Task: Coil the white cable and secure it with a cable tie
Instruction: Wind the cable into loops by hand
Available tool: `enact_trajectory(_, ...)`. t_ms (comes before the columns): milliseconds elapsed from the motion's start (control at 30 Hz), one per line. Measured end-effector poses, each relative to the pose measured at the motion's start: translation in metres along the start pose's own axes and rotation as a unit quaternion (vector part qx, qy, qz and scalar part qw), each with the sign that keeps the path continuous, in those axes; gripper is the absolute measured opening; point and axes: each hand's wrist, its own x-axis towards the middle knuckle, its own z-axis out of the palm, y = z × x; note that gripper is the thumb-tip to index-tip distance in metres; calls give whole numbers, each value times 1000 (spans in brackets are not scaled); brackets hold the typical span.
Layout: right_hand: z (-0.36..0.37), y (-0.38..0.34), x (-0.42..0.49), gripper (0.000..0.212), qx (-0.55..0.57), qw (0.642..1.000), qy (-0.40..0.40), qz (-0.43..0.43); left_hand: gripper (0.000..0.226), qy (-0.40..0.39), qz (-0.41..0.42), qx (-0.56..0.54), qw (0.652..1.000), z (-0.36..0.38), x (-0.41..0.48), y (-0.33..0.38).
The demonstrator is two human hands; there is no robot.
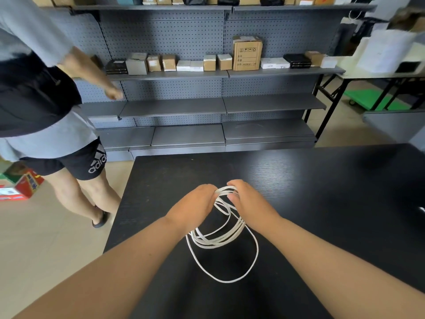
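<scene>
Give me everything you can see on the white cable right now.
The white cable is thin and smooth, gathered into several loose, uneven loops. Both hands, left hand and right hand, pinch the loops together at the far end. The rest sags toward the black table, one loop wider than the others. No tie visible.

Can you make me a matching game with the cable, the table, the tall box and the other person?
Things:
1. white cable
2. table
3. tall cardboard box
4. other person

Places or looks:
A. on the grey shelf
B. standing left of the table
C. black, under the coil
D. looped, pinched by both hands at the far end

Pairs: 1-D, 2-C, 3-A, 4-B
</scene>
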Motion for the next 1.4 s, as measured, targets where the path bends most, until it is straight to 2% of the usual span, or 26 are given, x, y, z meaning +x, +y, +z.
enact_trajectory(67, -1, 0, 0, 26, -55, 998, -14, -12, 38, -13, 13, 4, 1000, -1, -1, -1)
enact_trajectory(167, -3, 1, 0, 24, -80, 997, -9, -18, 31, -15, -5, -23, 1000, 2, -4, -1)
enact_trajectory(267, -7, 1, -2, 27, -80, 997, -8, -22, 18, -30, -83, -150, 985, 6, -8, 4)
enact_trajectory(367, -12, 7, -2, 27, -47, 999, 18, -6, 13, -52, -142, -267, 952, 8, -13, 5)
enact_trajectory(600, -13, 23, -4, 24, 77, 983, 144, 88, 11, -44, -195, -312, 929, 13, -16, 1)
enact_trajectory(767, -3, 19, -4, 27, 133, 956, 225, 132, 18, -18, -182, -258, 949, 16, -10, 10)
enact_trajectory(933, -3, 15, -2, 26, 176, 932, 281, 144, 22, 48, -188, -222, 956, 18, -9, 14)
enact_trajectory(1067, 0, 16, -1, 24, 229, 913, 296, 165, 22, 131, -183, -210, 952, 15, -8, 15)
enact_trajectory(1200, 7, 11, -4, 23, 309, 886, 280, 205, 20, 132, -155, -139, 969, 13, -7, 17)
enact_trajectory(1267, 8, 8, -7, 20, 326, 888, 247, 210, 24, 143, -146, -108, 973, 10, -7, 16)
enact_trajectory(1400, 2, 14, -10, 10, 247, 940, 160, 170, 31, 148, -132, -57, 978, 0, -5, 12)
